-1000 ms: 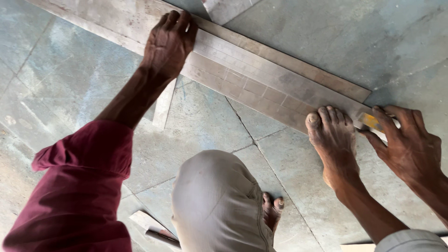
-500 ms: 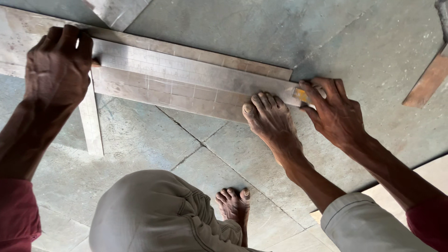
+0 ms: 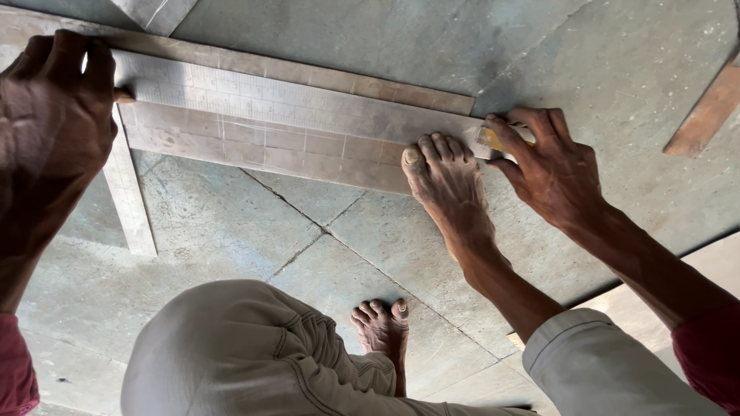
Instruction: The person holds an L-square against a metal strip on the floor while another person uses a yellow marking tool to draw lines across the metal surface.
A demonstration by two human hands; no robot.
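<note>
Two hands and a foot (image 3: 447, 185) pin the metal straightedge (image 3: 270, 127) on the stone slab (image 3: 385, 46): left hand (image 3: 54, 123) clenched at 9 o'clock, right hand (image 3: 551, 169) pinching a yellow pencil (image 3: 489, 139) at 3 o'clock; no marked line visible yet.

The left hand (image 3: 54, 115) is held at the upper left, knuckles up, its fingers curled downward and the forearm stretched back toward the lower left. The right hand (image 3: 551, 169) is spread palm down, thumb and forefinger pinched together, the forearm extended toward the lower right.
</note>
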